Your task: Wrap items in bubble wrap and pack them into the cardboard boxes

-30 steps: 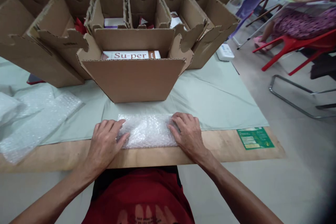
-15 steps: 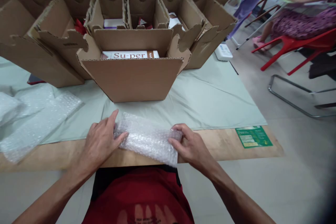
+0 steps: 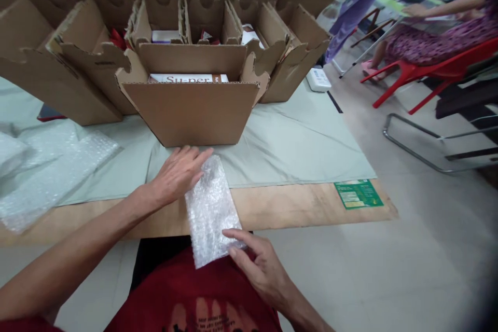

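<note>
Clear bubble wrap, folded into a flat oblong packet (image 3: 213,212), lies slantwise between the two hands, its far end on the tabletop and its near end reaching past the table edge toward the lap. The left hand (image 3: 179,174) rests at the packet's far left corner with its fingers stretched nearly straight; whether its thumb pinches the wrap I cannot tell. The right hand (image 3: 259,264) has the near right corner between thumb and forefinger, the forefinger lying along the top.

Just beyond the left fingertips stands an open carton (image 3: 194,116), with a white box (image 3: 187,78) lettered "Su-per" inside. Well to the left of the left hand, loose sheets of bubble wrap (image 3: 58,166) lie on the pale green cloth (image 3: 311,150). A green card (image 3: 358,194) sits on the bare wood (image 3: 295,202) to the right of the right hand, beyond it.

As far along as I can judge, the folding looks done: the packet has a neat outline and fairly straight sides. What is inside, if anything, does not show. I can make out no tape on it, so it seems unsealed, and it lies outside the carton.
</note>
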A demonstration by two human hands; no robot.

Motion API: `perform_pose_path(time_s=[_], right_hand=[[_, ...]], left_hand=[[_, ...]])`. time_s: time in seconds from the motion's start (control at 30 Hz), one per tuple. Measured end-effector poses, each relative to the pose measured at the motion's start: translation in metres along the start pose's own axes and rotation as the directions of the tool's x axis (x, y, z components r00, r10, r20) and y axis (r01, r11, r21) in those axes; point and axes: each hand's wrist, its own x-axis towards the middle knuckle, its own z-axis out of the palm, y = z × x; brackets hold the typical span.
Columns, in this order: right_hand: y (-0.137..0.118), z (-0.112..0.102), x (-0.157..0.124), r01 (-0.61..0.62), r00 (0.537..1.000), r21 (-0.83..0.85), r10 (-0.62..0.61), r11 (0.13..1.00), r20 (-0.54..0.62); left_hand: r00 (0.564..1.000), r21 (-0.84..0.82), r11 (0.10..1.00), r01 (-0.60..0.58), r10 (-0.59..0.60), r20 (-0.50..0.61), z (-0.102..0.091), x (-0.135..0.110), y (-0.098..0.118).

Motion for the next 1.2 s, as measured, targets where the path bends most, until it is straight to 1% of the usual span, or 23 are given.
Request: perform_pose_path(time_s=[0.07, 0.13, 0.2, 0.23, 0.3, 0.33, 0.4, 0.47, 0.53, 0.57, 0.6, 0.63, 0.67, 0.7, 0.73, 0.77, 0.8, 0.83, 0.9, 0.97, 1.03, 1.13, 1.2], right_hand=[[0.003, 0.007, -0.003, -0.071, 0.997, 0.057, 0.070, 0.996, 0.020], [0.006, 0.009, -0.004, -0.104, 0.994, 0.125, 0.099, 0.987, 0.045], [0.008, 0.008, -0.003, -0.120, 0.991, 0.215, 0.106, 0.969, 0.078], [0.008, 0.007, -0.002, -0.126, 0.990, 0.266, 0.102, 0.956, 0.100], [0.008, 0.005, 0.000, -0.140, 0.985, 0.361, 0.093, 0.922, 0.144], [0.008, 0.003, 0.002, -0.147, 0.983, 0.400, 0.088, 0.905, 0.163], [0.007, 0.001, 0.003, -0.149, 0.980, 0.443, 0.070, 0.884, 0.188], [0.006, -0.002, 0.003, -0.107, 0.983, 0.435, 0.030, 0.894, 0.182], [0.004, -0.006, 0.003, 0.023, 0.994, 0.378, -0.063, 0.925, 0.094], [0.002, -0.008, 0.003, 0.122, 0.991, 0.317, -0.133, 0.941, 0.014], [0.001, -0.010, 0.004, 0.232, 0.973, 0.223, -0.221, 0.947, -0.071], [-0.002, -0.013, 0.006, 0.339, 0.936, 0.098, -0.324, 0.936, -0.139], [-0.004, -0.015, 0.009, 0.433, 0.884, -0.046, -0.434, 0.900, -0.173], [-0.007, -0.016, 0.014, 0.509, 0.827, -0.193, -0.538, 0.839, -0.162], [-0.009, -0.017, 0.020, 0.564, 0.774, -0.325, -0.623, 0.759, -0.111], [-0.012, -0.018, 0.026, 0.600, 0.736, -0.435, -0.677, 0.672, -0.030], [-0.013, -0.018, 0.033, 0.620, 0.713, -0.520, -0.698, 0.588, 0.060], [-0.014, -0.018, 0.040, 0.628, 0.705, -0.582, -0.695, 0.516, 0.144], [-0.014, -0.017, 0.053, 0.630, 0.711, -0.653, -0.651, 0.421, 0.266], [-0.011, -0.016, 0.063, 0.637, 0.709, -0.677, -0.625, 0.370, 0.325], [-0.007, -0.016, 0.070, 0.655, 0.688, -0.678, -0.635, 0.333, 0.353], [-0.005, -0.017, 0.075, 0.687, 0.657, -0.651, -0.659, 0.323, 0.367], [-0.008, -0.019, 0.076, 0.695, 0.662, -0.620, -0.662, 0.364, 0.353]], left_hand=[[0.985, -0.067, 0.996, -0.064, 0.052, -0.166, -0.006, -0.017, 0.006], [0.963, -0.219, 0.962, -0.161, 0.105, -0.247, -0.013, -0.049, 0.017], [0.971, -0.395, 0.890, -0.226, 0.175, -0.160, -0.017, -0.087, 0.031], [0.967, -0.431, 0.866, -0.253, 0.216, -0.134, -0.016, -0.103, 0.038], [0.962, -0.410, 0.870, -0.273, 0.256, -0.098, -0.010, -0.127, 0.050], [0.964, -0.383, 0.884, -0.267, 0.243, -0.110, -0.004, -0.133, 0.055], [0.970, -0.367, 0.907, -0.209, 0.145, -0.195, 0.009, -0.136, 0.063], [0.957, -0.439, 0.891, -0.115, -0.018, -0.288, 0.018, -0.129, 0.068], [0.933, -0.551, 0.834, 0.003, -0.202, -0.299, 0.021, -0.120, 0.070], [0.921, -0.600, 0.797, 0.075, -0.285, -0.264, 0.020, -0.117, 0.071], [0.909, -0.637, 0.757, 0.148, -0.358, -0.214, 0.019, -0.114, 0.071], [0.895, -0.664, 0.717, 0.213, -0.416, -0.163, 0.018, -0.112, 0.071], [0.881, -0.685, 0.679, 0.265, -0.460, -0.115, 0.017, -0.111, 0.071], [0.869, -0.702, 0.645, 0.302, -0.489, -0.076, 0.016, -0.110, 0.071], [0.861, -0.716, 0.619, 0.324, -0.507, -0.048, 0.016, -0.110, 0.070], [0.854, -0.727, 0.598, 0.338, -0.520, -0.030, 0.016, -0.109, 0.070], [0.849, -0.733, 0.584, 0.348, -0.528, -0.017, 0.015, -0.108, 0.070], [0.848, -0.737, 0.577, 0.353, -0.530, -0.009, 0.015, -0.108, 0.070], [0.852, -0.740, 0.574, 0.351, -0.523, -0.003, 0.016, -0.106, 0.069], [0.864, -0.736, 0.587, 0.336, -0.503, -0.007, 0.016, -0.105, 0.068], [0.883, -0.708, 0.637, 0.306, -0.467, -0.038, 0.015, -0.104, 0.066], [0.898, -0.570, 0.797, 0.200, -0.382, -0.218, 0.013, -0.106, 0.064], [0.890, -0.446, 0.885, 0.135, -0.306, -0.338, 0.010, -0.108, 0.064]])
